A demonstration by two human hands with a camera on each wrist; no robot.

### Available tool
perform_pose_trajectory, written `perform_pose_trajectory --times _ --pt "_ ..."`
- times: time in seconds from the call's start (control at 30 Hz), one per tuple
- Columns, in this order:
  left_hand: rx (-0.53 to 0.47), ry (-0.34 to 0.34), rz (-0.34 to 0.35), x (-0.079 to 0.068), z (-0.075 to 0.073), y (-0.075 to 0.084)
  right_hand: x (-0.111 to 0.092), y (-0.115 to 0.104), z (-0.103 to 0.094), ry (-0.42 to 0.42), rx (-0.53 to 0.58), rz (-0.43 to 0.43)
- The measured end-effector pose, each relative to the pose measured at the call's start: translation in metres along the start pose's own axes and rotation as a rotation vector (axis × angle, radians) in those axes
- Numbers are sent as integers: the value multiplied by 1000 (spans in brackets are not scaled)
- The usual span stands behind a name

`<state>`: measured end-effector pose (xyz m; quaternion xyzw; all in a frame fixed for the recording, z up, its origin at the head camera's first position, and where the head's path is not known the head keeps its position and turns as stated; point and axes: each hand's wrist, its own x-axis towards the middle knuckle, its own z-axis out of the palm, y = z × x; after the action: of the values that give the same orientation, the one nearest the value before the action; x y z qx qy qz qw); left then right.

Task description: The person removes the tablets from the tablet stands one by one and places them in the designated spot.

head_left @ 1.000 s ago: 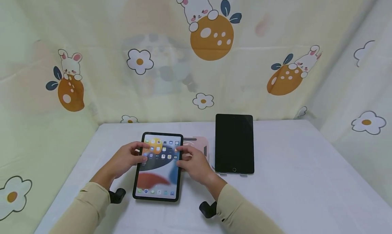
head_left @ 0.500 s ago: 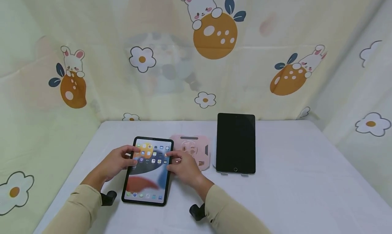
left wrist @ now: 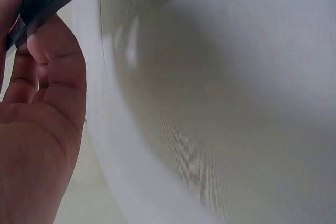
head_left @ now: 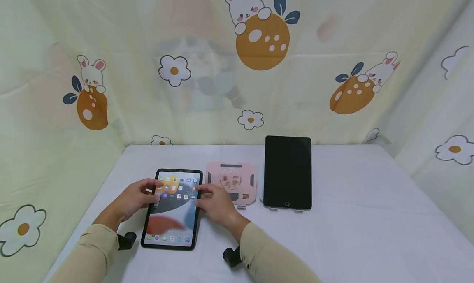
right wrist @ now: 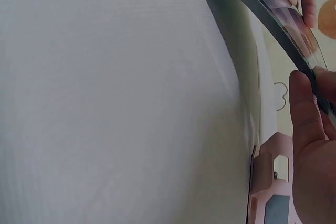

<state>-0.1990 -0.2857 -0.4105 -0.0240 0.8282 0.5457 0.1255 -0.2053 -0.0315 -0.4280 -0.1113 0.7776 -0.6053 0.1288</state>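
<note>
The lit tablet (head_left: pixel 171 213), its home screen facing the person, was held between two hands over the left half of the white tabletop (head_left: pixel 355 217). The left hand (head_left: pixel 136 197) pinched its left edge and the right hand (head_left: pixel 219 204) its right edge, thumbs and fingers gripping the upper half. Its upper right corner came just beside the pink tablet case (head_left: pixel 240 186). Past the dark tablet (head_left: pixel 288 172), cloth stretched broadly to the table's right edge; on the left, a narrower strip lay between the left hand and the slanting table edge.

The right hand hid the case's lower left part. Both wrist views cut the lit tablet off, showing it nearly edge-on, and whether its bottom edge touched the cloth could not be told.
</note>
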Motion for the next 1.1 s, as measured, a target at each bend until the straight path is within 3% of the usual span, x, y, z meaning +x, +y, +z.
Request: perform_pose_trajectory --times 0.7,0.93,1.1 --pt "6 4 -50 0 0 -3 -2 -2 4 13 -157 -32" --pt "6 26 -52 -1 -1 -9 -6 2 10 18 -41 1" --pt "14 31 -63 -1 -1 -13 -9 4 13 25 -18 40"
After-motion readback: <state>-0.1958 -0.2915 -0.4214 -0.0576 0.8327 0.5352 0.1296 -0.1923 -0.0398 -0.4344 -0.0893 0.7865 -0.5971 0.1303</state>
